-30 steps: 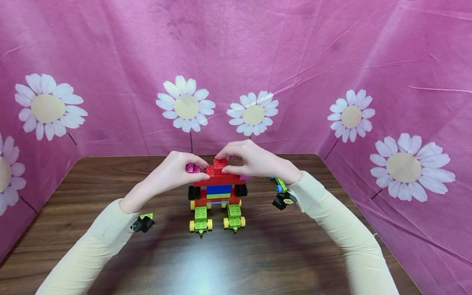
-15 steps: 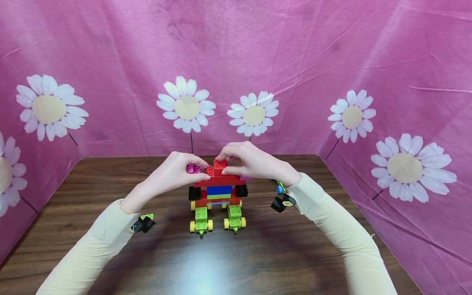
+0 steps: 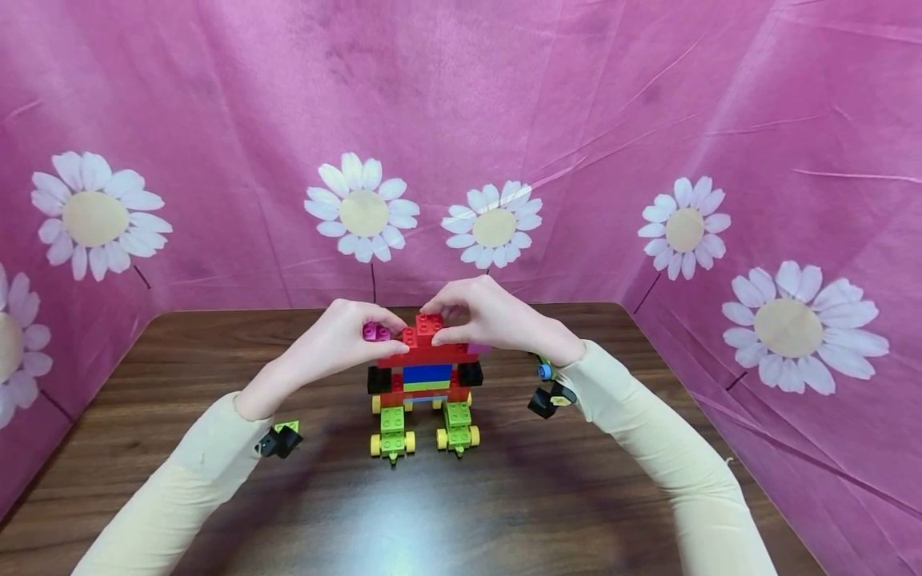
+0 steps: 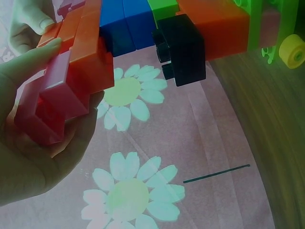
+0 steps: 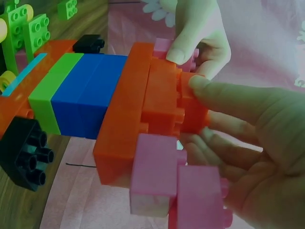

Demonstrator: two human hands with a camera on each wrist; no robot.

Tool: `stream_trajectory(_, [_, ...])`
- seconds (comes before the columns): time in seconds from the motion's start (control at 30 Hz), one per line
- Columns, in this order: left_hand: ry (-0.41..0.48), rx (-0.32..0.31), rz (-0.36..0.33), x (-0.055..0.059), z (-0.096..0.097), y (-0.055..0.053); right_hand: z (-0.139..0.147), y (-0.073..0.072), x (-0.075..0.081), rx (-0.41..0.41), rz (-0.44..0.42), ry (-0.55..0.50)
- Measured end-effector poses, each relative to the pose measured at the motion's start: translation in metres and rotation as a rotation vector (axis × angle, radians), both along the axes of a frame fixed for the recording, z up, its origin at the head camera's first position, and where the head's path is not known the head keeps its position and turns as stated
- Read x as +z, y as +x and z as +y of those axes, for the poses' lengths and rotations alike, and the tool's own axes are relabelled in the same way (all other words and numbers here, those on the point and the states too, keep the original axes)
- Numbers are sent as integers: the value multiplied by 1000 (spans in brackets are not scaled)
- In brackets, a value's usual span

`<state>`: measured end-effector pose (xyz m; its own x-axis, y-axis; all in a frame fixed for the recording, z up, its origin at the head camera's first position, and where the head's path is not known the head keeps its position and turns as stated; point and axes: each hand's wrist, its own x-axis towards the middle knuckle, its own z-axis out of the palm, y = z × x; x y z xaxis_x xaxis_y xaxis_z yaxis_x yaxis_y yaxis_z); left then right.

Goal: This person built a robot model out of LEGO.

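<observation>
A toy-brick figure stands on the table, with a red top row, blue and green middle, black side bricks and green wheeled bases. My left hand grips the figure at its upper left, its thumb on the red bricks and its fingers behind the pink bricks. With thumb and fingers, my right hand pinches the topmost red brick. Pink bricks stick out at the figure's right shoulder, mostly hidden by that hand in the head view.
On the wooden table, a green piece lies by the left wrist. A piece with a blue wheel shows beside the right sleeve. A pink cloth printed with white daisies encloses the back and sides.
</observation>
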<state>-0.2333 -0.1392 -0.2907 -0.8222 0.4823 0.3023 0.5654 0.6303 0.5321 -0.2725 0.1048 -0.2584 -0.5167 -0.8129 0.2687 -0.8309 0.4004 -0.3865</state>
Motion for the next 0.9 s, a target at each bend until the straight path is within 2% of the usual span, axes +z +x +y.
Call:
stream_trajectory(0.3, [-8,-3,12,0,1,0,-2,1,0,-36,-26,13])
stream_trajectory(0.67, [1,-3,5,-1,1,1,-12,4,9,-33,-1,105])
stream_trajectory(0.9, [-3,-13,13,1,1,-1,-10,5,7,-41,7,99])
